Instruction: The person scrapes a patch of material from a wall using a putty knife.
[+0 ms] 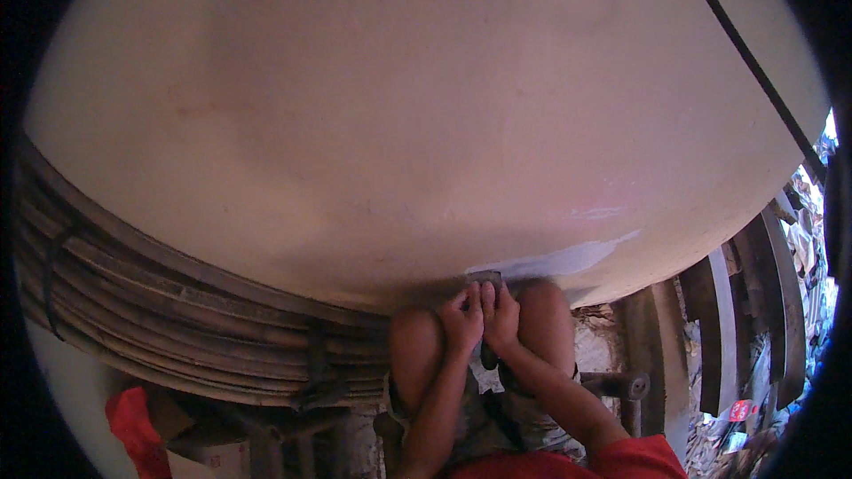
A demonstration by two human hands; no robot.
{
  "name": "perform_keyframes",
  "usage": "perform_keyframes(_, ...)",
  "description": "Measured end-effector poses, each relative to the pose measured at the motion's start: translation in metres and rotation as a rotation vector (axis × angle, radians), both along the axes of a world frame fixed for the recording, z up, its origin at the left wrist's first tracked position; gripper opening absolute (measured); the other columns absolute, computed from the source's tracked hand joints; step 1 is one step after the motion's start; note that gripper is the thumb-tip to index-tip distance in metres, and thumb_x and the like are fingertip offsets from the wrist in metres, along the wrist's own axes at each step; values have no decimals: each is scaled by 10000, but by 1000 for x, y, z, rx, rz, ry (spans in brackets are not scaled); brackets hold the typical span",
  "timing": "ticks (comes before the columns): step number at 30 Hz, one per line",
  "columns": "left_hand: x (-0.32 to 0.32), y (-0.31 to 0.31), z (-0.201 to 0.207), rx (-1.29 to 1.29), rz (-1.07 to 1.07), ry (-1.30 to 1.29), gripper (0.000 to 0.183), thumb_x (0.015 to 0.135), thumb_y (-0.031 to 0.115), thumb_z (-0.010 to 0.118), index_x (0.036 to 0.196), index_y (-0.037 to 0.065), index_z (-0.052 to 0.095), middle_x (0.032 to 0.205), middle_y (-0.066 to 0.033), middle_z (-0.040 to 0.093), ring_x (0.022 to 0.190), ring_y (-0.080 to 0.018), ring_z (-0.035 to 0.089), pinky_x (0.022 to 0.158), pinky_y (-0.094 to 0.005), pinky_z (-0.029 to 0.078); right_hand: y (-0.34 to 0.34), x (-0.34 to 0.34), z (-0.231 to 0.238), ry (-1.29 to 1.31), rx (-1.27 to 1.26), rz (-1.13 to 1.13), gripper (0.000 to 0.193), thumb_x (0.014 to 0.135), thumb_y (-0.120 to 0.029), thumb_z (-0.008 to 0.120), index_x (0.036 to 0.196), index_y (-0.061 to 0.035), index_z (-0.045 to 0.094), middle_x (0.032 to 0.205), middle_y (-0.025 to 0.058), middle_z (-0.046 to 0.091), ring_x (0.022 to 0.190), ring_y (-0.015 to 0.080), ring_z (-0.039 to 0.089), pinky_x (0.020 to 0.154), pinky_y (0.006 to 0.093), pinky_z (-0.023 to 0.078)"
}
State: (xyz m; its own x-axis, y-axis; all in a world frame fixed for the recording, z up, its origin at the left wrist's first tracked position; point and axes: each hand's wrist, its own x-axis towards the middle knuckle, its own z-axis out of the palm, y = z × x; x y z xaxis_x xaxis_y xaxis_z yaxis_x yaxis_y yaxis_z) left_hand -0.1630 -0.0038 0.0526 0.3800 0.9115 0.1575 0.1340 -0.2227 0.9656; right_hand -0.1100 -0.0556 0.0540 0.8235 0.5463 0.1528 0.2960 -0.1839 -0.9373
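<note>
Before me bulges a large cream-coloured rounded vessel (426, 124) with a smooth, stained wall. Low on it, close to my knees, a whitish patch (568, 259) shows with streaky edges. My left hand (461, 319) and my right hand (502, 318) are side by side, closed together on a small dark flat-ended scraper (485, 277). Its broad end lies against or very near the wall at the patch's left end. What looks like its dark handle sticks out below my hands; the middle is hidden by the fingers.
A bundle of long bamboo-like strips (195, 306) curves along the left, bound with dark ties. Wooden planks (710, 328) stand at the right over scattered litter. A black cord (745, 53) crosses the vessel. A cardboard box (209, 459) and red cloth (133, 426) are lower left.
</note>
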Motion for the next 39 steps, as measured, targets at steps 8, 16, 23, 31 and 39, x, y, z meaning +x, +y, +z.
perform_keyframes(8, 2, -10, 2, -21, -33, 171, 344, 905, 289, 534, 843, -30, 648, 699, -203, 635, 644, -210, 640, 593, -338, 479, -13, 3, -6, -1, -68, -6, 294, 933, -300, 483, 943, -17, 563, 770, 218, 611, 712, 357, 627, 606, 416, 465)
perform_keyframes(16, 2, -10, -12, -176, -38, -37, 358, 914, 302, 541, 899, -36, 659, 735, -111, 671, 692, -105, 590, 624, -289, 484, -7, -4, -6, 41, -82, -82, 334, 924, -327, 508, 928, 3, 555, 769, 232, 601, 663, 331, 603, 596, 402, 460)
perform_keyframes(23, 3, -8, -14, -291, -63, -17, 348, 921, 296, 537, 899, -32, 653, 764, -88, 671, 735, -100, 582, 663, -273, 483, -4, -1, -9, 62, 44, -64, 319, 924, -314, 522, 926, 3, 558, 769, 208, 619, 650, 246, 595, 604, 386, 474)
perform_keyframes(31, 5, -10, -4, -263, -61, -91, 356, 929, 294, 523, 912, -40, 645, 796, -99, 664, 767, -112, 579, 685, -280, 478, -5, 1, -5, 94, -24, -32, 365, 922, -335, 520, 1022, 14, 551, 792, 240, 624, 730, 352, 645, 614, 402, 489)
perform_keyframes(39, 4, -6, 0, -242, -32, -113, 355, 930, 281, 519, 867, -49, 633, 793, -109, 662, 762, -122, 577, 691, -292, 475, 4, -3, -3, 94, 107, -28, 336, 926, -319, 510, 978, 12, 545, 759, 238, 619, 691, 338, 647, 593, 400, 488)
